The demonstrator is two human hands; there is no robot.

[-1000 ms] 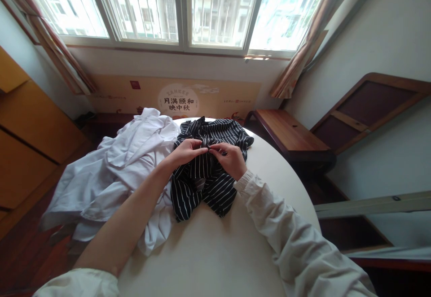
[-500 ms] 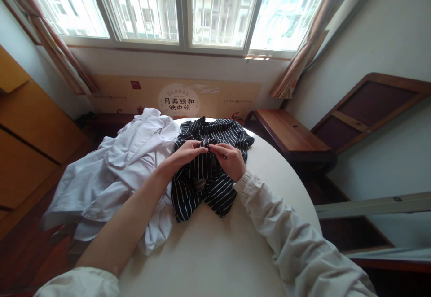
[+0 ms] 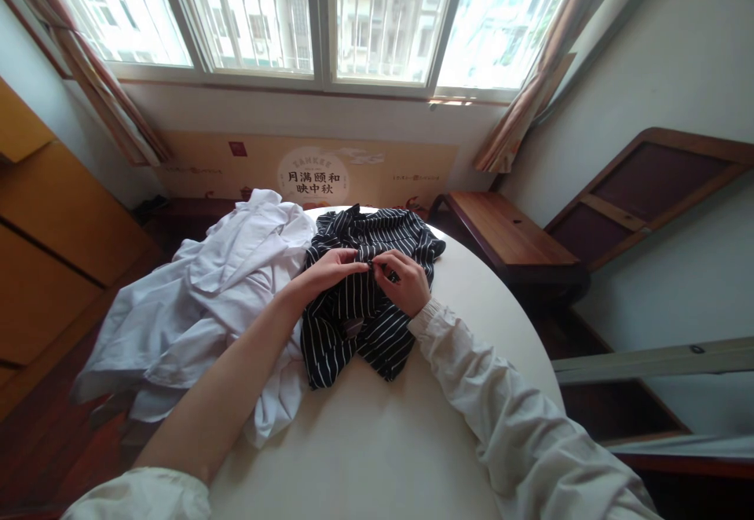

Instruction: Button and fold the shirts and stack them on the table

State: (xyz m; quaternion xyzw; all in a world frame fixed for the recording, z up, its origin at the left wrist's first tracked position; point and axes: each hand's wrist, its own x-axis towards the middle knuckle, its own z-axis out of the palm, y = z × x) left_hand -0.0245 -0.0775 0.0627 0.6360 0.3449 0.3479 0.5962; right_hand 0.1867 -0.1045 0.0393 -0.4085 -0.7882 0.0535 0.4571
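**Fingers Meeting on the Striped Shirt**

Where the round cream table (image 3: 377,441) curved toward its far rim, the crumpled black shirt with thin white stripes (image 3: 368,300) lay. The left hand (image 3: 330,269) and right hand (image 3: 406,283) pinched its cloth together, perhaps at a button. Soft rumpled white fabric (image 3: 194,308) spilled over the left edge; smooth bare tabletop lay nearer.

Table (image 3: 377,441): round, pale cream top, bare on the side nearer than the hands.
Striped shirt (image 3: 353,324): black with thin white lines, crumpled on the table, directly under the pinching fingers.
White shirt (image 3: 194,308): loose heap just left of the grip, touching the striped shirt, hanging over the table edge.
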